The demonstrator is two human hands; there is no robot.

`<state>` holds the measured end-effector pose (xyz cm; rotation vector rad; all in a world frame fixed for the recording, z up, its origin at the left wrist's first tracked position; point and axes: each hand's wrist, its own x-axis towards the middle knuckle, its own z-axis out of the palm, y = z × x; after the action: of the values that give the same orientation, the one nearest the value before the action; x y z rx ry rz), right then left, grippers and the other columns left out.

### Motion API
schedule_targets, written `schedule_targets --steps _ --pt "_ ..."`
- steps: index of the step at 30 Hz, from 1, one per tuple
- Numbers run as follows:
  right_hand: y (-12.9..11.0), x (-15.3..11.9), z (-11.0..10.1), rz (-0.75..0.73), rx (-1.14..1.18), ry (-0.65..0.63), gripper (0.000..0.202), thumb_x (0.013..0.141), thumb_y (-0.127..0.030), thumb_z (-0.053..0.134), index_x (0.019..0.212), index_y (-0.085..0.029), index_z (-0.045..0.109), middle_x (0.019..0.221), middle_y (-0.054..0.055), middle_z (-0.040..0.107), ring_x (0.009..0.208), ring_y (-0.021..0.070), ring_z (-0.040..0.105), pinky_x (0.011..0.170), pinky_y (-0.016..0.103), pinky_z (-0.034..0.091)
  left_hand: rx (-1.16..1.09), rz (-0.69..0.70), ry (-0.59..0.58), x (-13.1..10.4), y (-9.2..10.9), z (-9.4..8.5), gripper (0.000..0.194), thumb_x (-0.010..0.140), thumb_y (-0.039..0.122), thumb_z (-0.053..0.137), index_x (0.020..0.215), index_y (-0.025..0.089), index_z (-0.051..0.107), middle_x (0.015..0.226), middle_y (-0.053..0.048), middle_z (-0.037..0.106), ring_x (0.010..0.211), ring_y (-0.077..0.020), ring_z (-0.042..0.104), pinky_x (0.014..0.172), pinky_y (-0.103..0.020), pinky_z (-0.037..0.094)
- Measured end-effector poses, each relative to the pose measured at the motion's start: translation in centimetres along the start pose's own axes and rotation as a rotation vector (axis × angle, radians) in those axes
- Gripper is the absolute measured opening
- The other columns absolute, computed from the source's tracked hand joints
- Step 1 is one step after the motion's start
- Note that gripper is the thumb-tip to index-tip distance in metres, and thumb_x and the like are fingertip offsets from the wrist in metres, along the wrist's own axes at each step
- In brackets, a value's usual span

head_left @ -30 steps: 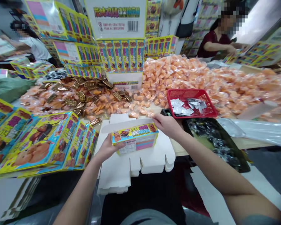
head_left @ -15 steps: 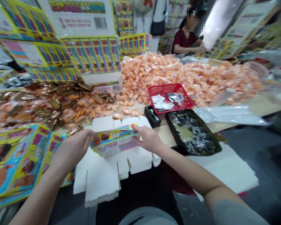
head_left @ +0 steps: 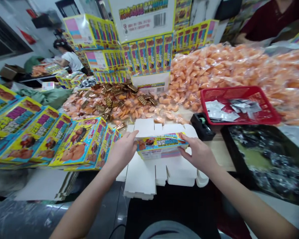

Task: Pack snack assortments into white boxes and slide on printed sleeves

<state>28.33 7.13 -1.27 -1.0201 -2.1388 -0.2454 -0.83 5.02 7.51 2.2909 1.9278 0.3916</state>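
Observation:
Between my two hands is a small yellow and blue printed box [head_left: 160, 146], held above a stack of flat white cardboard blanks [head_left: 141, 174]. My left hand [head_left: 126, 147] grips the box's left end with thumb and fingers. At the right end, my right hand [head_left: 198, 151] pinches the top corner, its thumb on the near side. Finished-looking printed boxes [head_left: 77, 142] stand in a row to the left of my left hand. A black tape dispenser [head_left: 202, 127] sits just beyond my right hand.
A red basket [head_left: 271, 114] with silvery sachets and a black tray [head_left: 235, 152] of dark packets lie at the right. Behind are piles of orange wrapped pieces [head_left: 214, 69], brown-gold packets [head_left: 109, 101] and stacked printed cartons [head_left: 147, 54]. Two other people are farther back.
The view has swung left, so more printed boxes and a second person show. Both hands still hold the box, which now looks more level.

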Motion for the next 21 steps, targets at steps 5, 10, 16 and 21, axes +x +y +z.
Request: schedule_targets --steps 5,10,16,21 --pt "0.7 -1.3 -0.3 0.103 0.18 0.012 0.048 0.089 -0.029 0.059 0.135 -0.023 0.043 0.105 0.011 0.065 0.094 0.0265 0.063 0.081 0.043 0.054 0.004 0.182 0.281 -5.6 1.1 4.5 0.058 0.091 0.036 0.056 0.144 0.02 0.039 0.096 -0.008 0.052 0.092 -0.0222 0.056 0.083 -0.037 0.051" --pt "-0.7 0.3 -0.4 0.595 0.763 0.029 0.026 0.093 -0.046 0.049 0.102 -0.023 0.058 0.13 0.013 0.056 0.123 0.0279 0.052 0.098 0.048 0.046 0.157 0.435 0.392 -7.2 -0.3 3.8 0.044 0.082 0.038 0.069 0.124 0.031 0.057 0.13 -0.013 0.043 0.125 -0.0329 0.044 0.102 -0.049 0.041" --pt "-1.6 1.6 1.8 0.923 1.172 0.042 0.045 0.086 -0.044 0.059 0.126 -0.026 0.045 0.125 0.011 0.062 0.108 0.0226 0.062 0.09 0.042 0.052 0.122 0.286 0.077 -2.2 6.7 2.5 0.053 0.081 0.05 0.066 0.116 0.014 0.053 0.147 -0.029 0.032 0.122 -0.0418 0.049 0.088 -0.053 0.049" --pt "6.1 -2.4 1.0 1.178 0.63 0.28 0.044 0.083 -0.045 0.055 0.119 -0.02 0.054 0.118 0.012 0.062 0.109 0.0228 0.058 0.09 0.041 0.049 0.355 0.318 -0.059 -0.2 9.0 3.7 0.07 0.091 0.023 0.053 0.15 0.04 0.019 0.103 -0.01 0.06 0.08 -0.0273 0.063 0.067 -0.039 0.05"
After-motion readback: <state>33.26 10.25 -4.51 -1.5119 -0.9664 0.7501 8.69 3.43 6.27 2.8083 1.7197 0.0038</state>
